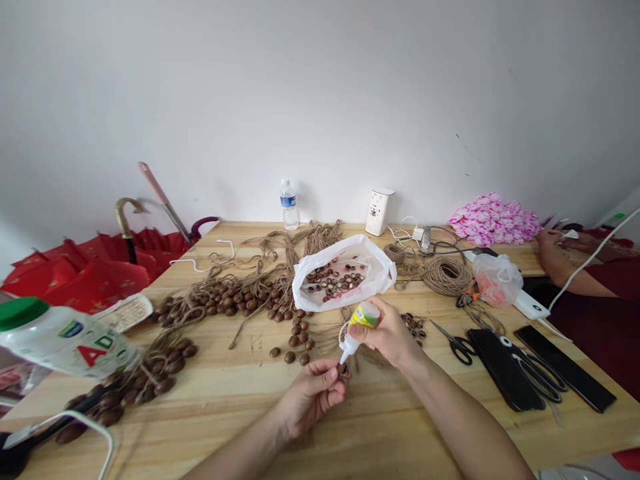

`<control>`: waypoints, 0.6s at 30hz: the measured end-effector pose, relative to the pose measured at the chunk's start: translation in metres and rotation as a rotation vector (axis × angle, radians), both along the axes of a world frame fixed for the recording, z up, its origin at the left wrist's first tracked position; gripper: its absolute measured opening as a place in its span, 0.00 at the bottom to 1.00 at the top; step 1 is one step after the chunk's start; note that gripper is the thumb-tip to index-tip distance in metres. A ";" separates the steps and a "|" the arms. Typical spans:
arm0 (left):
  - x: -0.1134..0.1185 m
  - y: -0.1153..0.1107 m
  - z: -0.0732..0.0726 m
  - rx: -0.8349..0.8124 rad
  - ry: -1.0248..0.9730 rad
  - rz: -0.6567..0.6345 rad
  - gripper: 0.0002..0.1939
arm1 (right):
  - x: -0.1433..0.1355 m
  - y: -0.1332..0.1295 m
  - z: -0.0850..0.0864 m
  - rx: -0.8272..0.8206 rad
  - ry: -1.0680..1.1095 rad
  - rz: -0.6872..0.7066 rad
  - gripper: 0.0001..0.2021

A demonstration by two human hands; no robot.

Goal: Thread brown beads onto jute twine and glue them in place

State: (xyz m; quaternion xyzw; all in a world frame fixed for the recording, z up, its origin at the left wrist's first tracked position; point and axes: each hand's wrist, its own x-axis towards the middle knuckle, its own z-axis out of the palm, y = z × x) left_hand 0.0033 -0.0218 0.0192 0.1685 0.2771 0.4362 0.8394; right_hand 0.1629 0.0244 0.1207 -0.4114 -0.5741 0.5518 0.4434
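My right hand (383,330) grips a glue bottle (366,315) with a yellow-green label, tilted so its white nozzle points down. The nozzle tip meets or nearly meets a brown nut shell (342,369) pinched between the thumb and fingers of my left hand (314,393). Whether glue is flowing is too small to tell. Just beyond my hands sits an open white plastic bag (345,303) holding cut nut shells (333,280). A few whole brown nuts (290,357) lie left of the bag's front, and more shell pieces (414,327) lie to the right.
Strung nuts (235,297) with twine cover the left side, beside a white bottle (70,340). Scissors (463,348), a black phone (503,370) and a twine coil (447,275) are at right. A water bottle (289,207) stands behind. Another person's hand (553,247) is far right.
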 end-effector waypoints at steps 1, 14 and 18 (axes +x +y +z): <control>0.000 0.000 0.000 0.000 -0.001 0.000 0.10 | 0.000 0.000 0.000 0.002 -0.002 0.000 0.19; 0.000 0.001 -0.002 0.005 -0.004 -0.008 0.10 | -0.001 -0.003 0.001 0.011 -0.014 -0.008 0.19; 0.000 0.001 -0.002 -0.001 -0.004 -0.007 0.11 | -0.001 -0.002 0.003 0.016 0.020 0.004 0.19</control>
